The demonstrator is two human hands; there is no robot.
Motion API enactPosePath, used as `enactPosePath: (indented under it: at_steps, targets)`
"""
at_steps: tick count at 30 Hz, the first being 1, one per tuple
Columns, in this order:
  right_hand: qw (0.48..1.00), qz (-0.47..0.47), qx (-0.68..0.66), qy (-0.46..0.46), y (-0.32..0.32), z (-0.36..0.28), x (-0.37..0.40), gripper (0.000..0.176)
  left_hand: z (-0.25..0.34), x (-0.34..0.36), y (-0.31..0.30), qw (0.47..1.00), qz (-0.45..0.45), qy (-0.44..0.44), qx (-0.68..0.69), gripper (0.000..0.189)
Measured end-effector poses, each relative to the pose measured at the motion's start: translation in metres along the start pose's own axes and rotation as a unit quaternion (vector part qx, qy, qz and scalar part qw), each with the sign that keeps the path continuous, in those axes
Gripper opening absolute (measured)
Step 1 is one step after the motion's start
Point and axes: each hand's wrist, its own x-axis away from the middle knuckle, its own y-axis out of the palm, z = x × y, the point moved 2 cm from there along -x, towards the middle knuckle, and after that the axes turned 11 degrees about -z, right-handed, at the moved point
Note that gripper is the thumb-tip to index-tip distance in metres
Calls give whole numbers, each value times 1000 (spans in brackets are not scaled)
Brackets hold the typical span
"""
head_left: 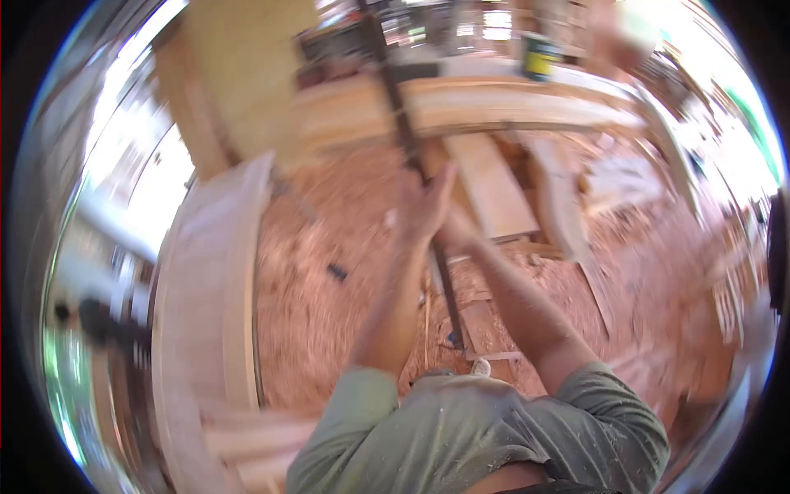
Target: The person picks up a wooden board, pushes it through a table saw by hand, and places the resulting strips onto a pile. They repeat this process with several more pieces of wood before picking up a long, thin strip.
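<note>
A long, thin dark bar [385, 58] runs from the top of the view down between my forearms to near my feet, with a small blue spot at its lower end. My left hand [421, 207] is against the bar at mid-length, closed around it as far as the blur shows. Just below and to its right, my right hand [453, 229] also grips the bar, its fingers mostly hidden. Motion smears both hands. The bar's exact kind cannot be made out.
Reddish wood shavings cover the ground, with a small dark object [336, 272] lying on them. A long pale board [206, 280] stands at left. Planks [491, 188] lie ahead, before a workbench [527, 104] bearing a green and yellow can [539, 59].
</note>
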Motion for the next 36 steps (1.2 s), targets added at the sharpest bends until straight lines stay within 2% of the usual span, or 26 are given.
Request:
enactPosePath:
  at_steps: [1,2,3,4,6,8,12,14,15,17,18,19,20,21,22,23,24,25,26,28,29,31,34,35,36]
  targets:
    - [1000,-1,-4,-26,10,21,4,41,34,4,-11,995,-18,-16,-93,42]
    - [997,66,-41,-20,24,31,10,40,-14,0,-6,999,2,-40,-25,28]
    - [974,46,-222,-25,35,27,20,39,-22,4,-2,997,20,32,64,22]
    - [980,-28,-188,-57,39,50,22,38,-33,5,-8,995,-37,-1,94,14]
    - [983,-38,-179,-11,56,98,39,41,-26,10,-20,980,-122,7,156,10]
    - [977,-45,-196,64,74,101,67,45,-18,11,-31,928,-227,88,284,14]
    - [978,77,-194,25,108,95,96,49,-8,20,-32,884,-312,142,318,21]
    - [972,234,11,36,112,89,102,49,-2,50,-22,923,-143,60,352,33]
    - [965,256,8,53,115,86,106,48,-4,63,-9,931,-112,83,336,37]
    - [958,229,-91,146,121,90,114,54,-6,72,-4,952,-134,38,272,36]
    - [959,239,-62,138,123,89,119,47,22,79,-8,951,-138,-43,272,34]
    - [962,238,-31,126,123,89,124,40,8,81,-9,970,-177,7,167,33]
    - [963,262,-6,67,124,97,125,32,-6,85,1,962,-183,4,201,30]
    - [960,281,7,8,124,107,129,25,30,87,-21,988,-91,98,78,29]
    - [972,232,23,22,122,103,130,30,15,86,-11,980,-108,101,136,29]
    - [957,284,58,-10,121,160,133,35,20,86,-13,985,-101,60,127,29]
    - [978,207,23,24,113,175,135,43,14,82,-19,979,-78,158,101,32]
    - [975,200,-97,-10,118,146,123,34,14,87,-25,986,-27,165,9,28]
    - [983,156,-97,-1,122,153,122,34,20,90,-40,991,-64,113,20,30]
    - [982,160,-103,-18,110,173,125,37,24,100,-50,988,-44,149,25,31]
    - [982,154,-105,-22,115,157,123,37,23,98,-53,988,-39,150,19,31]
    - [977,136,-164,-2,134,127,120,41,14,98,-61,981,-136,117,74,33]
    - [982,106,-154,-18,145,125,112,43,6,102,-72,987,-88,91,98,32]
    - [982,100,-155,-27,150,124,107,43,5,104,-80,984,-108,58,133,29]
    - [982,90,-165,-29,155,123,105,44,5,104,-85,985,-101,65,127,29]
